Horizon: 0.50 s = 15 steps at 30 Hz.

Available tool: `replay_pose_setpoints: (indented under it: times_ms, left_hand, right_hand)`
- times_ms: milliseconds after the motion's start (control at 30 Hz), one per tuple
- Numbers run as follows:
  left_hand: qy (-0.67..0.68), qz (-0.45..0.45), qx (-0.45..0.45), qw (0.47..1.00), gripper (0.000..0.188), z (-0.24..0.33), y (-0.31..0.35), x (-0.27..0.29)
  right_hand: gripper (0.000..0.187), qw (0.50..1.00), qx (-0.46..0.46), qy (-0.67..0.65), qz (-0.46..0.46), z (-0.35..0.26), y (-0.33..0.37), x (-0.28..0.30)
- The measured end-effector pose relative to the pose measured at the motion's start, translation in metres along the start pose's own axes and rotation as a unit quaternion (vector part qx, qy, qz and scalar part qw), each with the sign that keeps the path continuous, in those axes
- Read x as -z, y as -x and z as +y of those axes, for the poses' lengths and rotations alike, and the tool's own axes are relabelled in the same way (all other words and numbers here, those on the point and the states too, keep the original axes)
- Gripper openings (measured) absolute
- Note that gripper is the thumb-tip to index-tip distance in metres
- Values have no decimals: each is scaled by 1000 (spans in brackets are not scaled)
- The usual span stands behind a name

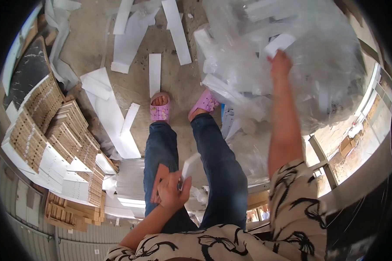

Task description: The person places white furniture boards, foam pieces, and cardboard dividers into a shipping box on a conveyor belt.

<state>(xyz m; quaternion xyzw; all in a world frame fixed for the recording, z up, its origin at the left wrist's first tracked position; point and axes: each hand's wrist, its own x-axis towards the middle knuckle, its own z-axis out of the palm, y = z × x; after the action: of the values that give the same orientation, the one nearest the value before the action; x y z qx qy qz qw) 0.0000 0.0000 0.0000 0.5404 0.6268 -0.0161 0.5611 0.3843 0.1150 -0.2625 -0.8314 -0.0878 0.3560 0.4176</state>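
Note:
My right hand (280,65) reaches forward over a big heap of clear plastic wrap (322,74), its fingers closed on a short white foam piece (280,42). Low in front of my body, my left hand (172,191) is closed round a narrow white strip (190,166) that slants up between my legs. A small dark part shows by its thumb, too small to name. Behind those fingers a reddish flat patch (160,174) lies against my jeans; I cannot tell whether the hand holds it.
White foam strips (154,74) and larger white sheets (104,108) lie scattered on the concrete floor (183,82). Stacked panels with brown perforated edges (69,130) stand at left, a wooden pallet (69,213) below them. My pink clogs (160,112) stand beside the plastic heap. A metal frame (322,161) is at right.

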Motion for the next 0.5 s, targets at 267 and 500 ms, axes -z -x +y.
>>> replay_pose_setpoints:
  times_ms: [267, 500]
  left_hand:
    - [358, -47, 239, 901, 12, -35, 6, 59]
    - [409, -234, 164, 867, 28, 116, 79, 147]
  right_hand:
    - [23, 976, -216, -17, -1, -53, 323, 31]
    - [49, 932, 34, 228, -281, -191, 534, 141]
